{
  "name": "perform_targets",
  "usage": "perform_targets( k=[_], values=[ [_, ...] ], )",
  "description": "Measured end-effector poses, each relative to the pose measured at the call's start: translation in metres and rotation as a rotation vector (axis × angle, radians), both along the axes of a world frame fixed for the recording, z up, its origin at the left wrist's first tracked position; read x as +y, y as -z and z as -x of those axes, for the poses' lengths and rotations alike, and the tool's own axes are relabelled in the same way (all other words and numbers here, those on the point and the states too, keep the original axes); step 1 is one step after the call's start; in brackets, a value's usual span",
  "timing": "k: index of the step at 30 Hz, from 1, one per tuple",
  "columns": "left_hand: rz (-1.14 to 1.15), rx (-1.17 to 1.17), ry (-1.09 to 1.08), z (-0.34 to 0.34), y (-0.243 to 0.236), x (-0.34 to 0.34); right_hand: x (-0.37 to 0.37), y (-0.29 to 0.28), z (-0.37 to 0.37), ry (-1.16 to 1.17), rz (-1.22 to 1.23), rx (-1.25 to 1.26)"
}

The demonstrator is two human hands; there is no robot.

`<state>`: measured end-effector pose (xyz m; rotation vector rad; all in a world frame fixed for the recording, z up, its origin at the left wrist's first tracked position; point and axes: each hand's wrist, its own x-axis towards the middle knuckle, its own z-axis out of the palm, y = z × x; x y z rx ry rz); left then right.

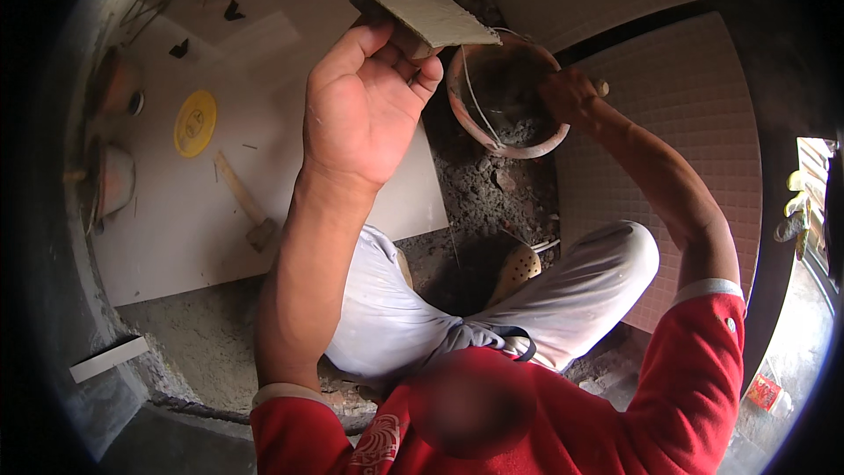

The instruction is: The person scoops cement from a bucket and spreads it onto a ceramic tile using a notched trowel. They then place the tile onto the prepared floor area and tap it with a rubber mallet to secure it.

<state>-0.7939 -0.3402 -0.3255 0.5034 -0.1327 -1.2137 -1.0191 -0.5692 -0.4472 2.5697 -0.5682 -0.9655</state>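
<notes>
My left hand [369,105] is raised in front of me, palm toward me, with its fingers closed under a narrow tile strip [422,4]. A grey-beige layer of mortar coats the strip's upper face. To the right, my right hand [570,95] is closed at the rim of a round bucket [520,151]. From that fist sticks the pale rounded end of a tool handle [601,88]; the tool's working end is hidden. Dark wet mortar [510,114] lies in the bucket, and its thin wire handle [475,92] crosses the opening.
Large pale tiles [334,229] cover the floor at left, with a wooden-handled hammer [237,189], a yellow disc [195,123] and black angled pieces [233,10] on them. Rubble [501,180] fills the gap beside the bucket. A textured tile [668,149] lies at right; a white strip [110,359] lies lower left.
</notes>
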Motion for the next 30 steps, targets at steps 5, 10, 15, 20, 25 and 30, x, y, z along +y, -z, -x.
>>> perform_targets(
  k=[5,10,15,20,25,30],
  values=[
    [0.013,-0.010,0.009,0.001,0.000,0.001,0.011,0.011,0.009,0.040,-0.160,-0.093],
    [0.006,-0.019,0.016,-0.001,0.003,0.000,0.017,0.004,0.014,0.139,-0.226,-0.099],
    [0.011,-0.026,0.036,0.000,0.005,-0.002,0.014,0.003,0.010,0.253,-0.342,-0.036],
    [0.063,0.011,0.061,-0.003,0.007,-0.004,-0.011,0.025,0.026,0.142,-0.461,-0.212],
    [-0.018,-0.041,0.020,-0.005,0.013,-0.008,-0.036,0.037,0.060,-0.001,-0.714,-0.570],
    [-0.070,0.052,0.023,-0.007,0.020,-0.016,-0.032,0.002,0.091,0.308,-0.983,-0.738]
  ],
)
